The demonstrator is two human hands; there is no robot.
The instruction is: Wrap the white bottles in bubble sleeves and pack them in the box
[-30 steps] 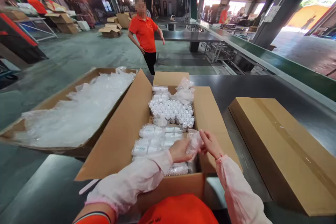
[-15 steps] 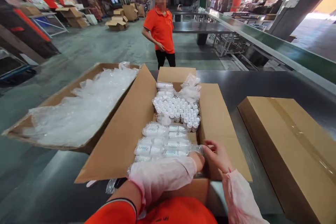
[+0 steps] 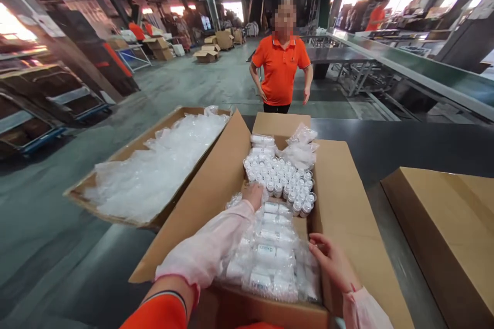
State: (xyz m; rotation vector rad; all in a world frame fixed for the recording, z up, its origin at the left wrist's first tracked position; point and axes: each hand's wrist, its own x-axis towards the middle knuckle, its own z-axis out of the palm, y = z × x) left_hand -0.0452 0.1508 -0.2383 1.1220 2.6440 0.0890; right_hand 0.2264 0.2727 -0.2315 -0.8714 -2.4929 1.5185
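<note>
1. The left hand (image 3: 253,196) is inside the open carton (image 3: 351,195), its grip curled at clear wrapping (image 3: 265,195) before the upright white bottles (image 3: 278,172); I cannot tell whether it has hold of any.
2. The right hand (image 3: 332,262) has its grip partly open, nothing visibly in it, fingertips beside the bubble-wrapped bottles (image 3: 266,252) lying in the carton's near part.
3. Left of the carton, clear plastic bags (image 3: 154,164) fill a shallow box (image 3: 119,156); to the right, a closed box (image 3: 436,200) lies on the table (image 3: 382,144).
4. Beyond stands a person (image 3: 281,69) in orange.
</note>
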